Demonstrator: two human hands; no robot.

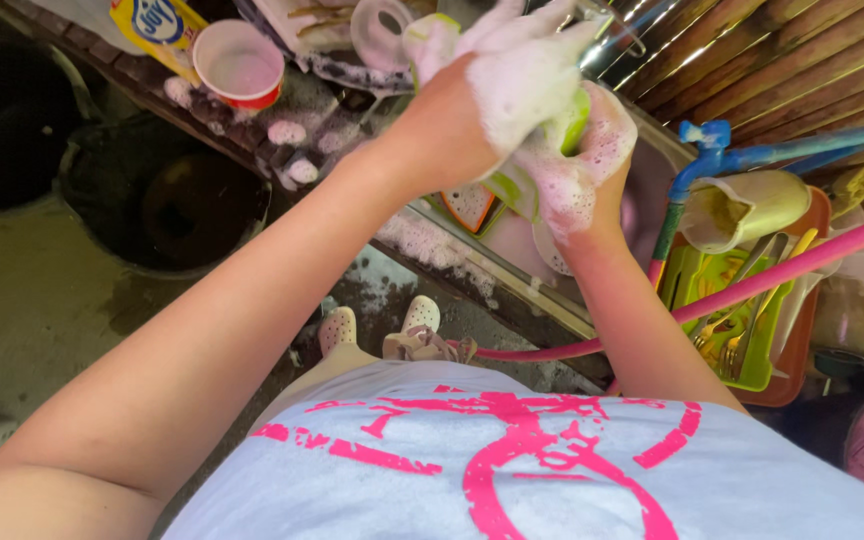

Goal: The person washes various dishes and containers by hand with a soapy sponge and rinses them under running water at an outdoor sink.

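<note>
Left hand (497,85): coated in white suds, closed over the top of a lime-green dish, at about 12 o'clock in the view.
Right hand (577,170): also thick with foam, cupped and gripping the same dish from below, at 1 o'clock, touching the left hand.
Lime-green dish (574,122): squeezed between both hands, mostly hidden by foam; exact kind cannot be told, only green edges visible.
Sink (512,275): directly beneath the hands, metal rim running from 11 o'clock toward 4 o'clock, suds along its edge.
Orange-rimmed item (470,205): lying in the sink just under the left wrist, partly hidden.
Red-and-white cup (240,65): upright on the wet ledge at 10 o'clock, well apart from the hands.
Yellow packet (157,25): beside the cup, at 10 o'clock, near the top edge.
Blue tap (717,150): at 2 o'clock, just right of the right hand.
Pink hose (782,270): slanting across from 3 o'clock down toward 5 o'clock.
Green tray (727,355): at 3 o'clock, holding forks and other cutlery, seated in an orange basin.
Cream jug (752,205): tipped on its side above the green tray.
Dark buckets (167,205): on the floor at 9 o'clock.
White clogs (337,328): on the wet floor near centre, below the sink.
</note>
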